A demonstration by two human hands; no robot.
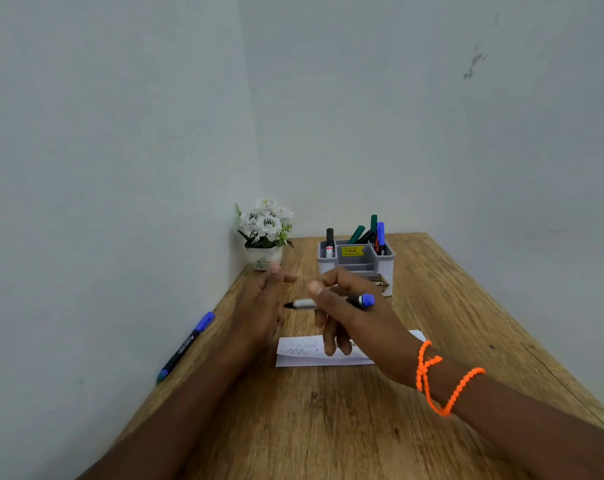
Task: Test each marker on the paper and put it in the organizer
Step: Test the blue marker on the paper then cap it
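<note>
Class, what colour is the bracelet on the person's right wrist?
Bright orange, beaded bracelet, clearest in the head view.

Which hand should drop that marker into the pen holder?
Probably the right hand: it already holds the marker, and the organizer sits just beyond it. The left hand holds nothing and sits farther left.

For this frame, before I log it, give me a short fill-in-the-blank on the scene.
1. The marker is held by the ___ hand.
2. The held marker's end cap is ___.
3. The spare marker lies on the table beside the ___ wall.
4. The paper bears ___ lines.

Missing: right; blue; left; wavy
</note>
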